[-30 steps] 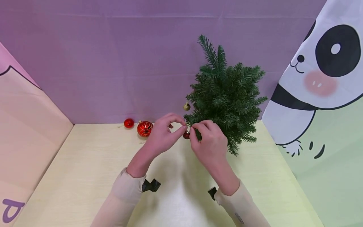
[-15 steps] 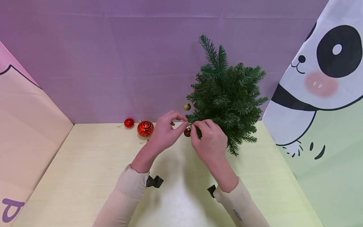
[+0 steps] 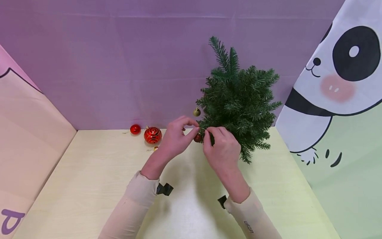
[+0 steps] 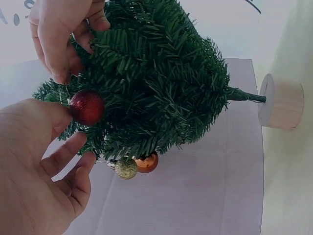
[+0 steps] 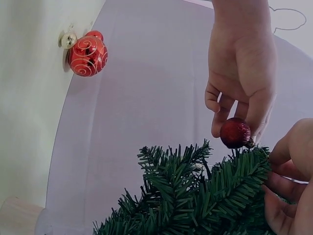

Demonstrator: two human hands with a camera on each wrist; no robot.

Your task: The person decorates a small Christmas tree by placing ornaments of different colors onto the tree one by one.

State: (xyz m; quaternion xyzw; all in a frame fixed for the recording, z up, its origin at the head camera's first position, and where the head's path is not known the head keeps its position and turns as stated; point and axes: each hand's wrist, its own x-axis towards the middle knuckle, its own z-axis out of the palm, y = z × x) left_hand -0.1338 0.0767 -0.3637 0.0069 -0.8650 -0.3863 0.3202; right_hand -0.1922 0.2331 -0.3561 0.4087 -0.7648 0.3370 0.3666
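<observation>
A small dark red ball (image 3: 197, 138) (image 4: 87, 107) (image 5: 235, 133) hangs at the left side of the green tree (image 3: 238, 103) (image 4: 161, 78) (image 5: 195, 196). My left hand (image 3: 176, 137) (image 4: 44, 161) (image 5: 242, 63) pinches at the ball's thin string with thumb and forefinger, its other fingers loosely bent. My right hand (image 3: 222, 149) (image 4: 61, 29) (image 5: 296, 171) pinches the string's other side beside a branch tip. A gold ball (image 3: 196, 112) (image 4: 125, 168) hangs on the tree above the hands in the head view; an orange ball (image 4: 147, 162) shows behind it in the left wrist view.
On the table (image 3: 89, 186), left of the hands, lie a large red ball with gold swirls (image 3: 153, 135) (image 5: 88, 56), a small red ball (image 3: 135, 129) and a small gold ball (image 3: 156, 148) (image 5: 69, 40). The tree's round wooden base (image 4: 283, 102) stands below its trunk.
Both hands have shifted slightly to the right. The red ball has risen a little against the tree, and a stretch of string now shows between the fingertips.
</observation>
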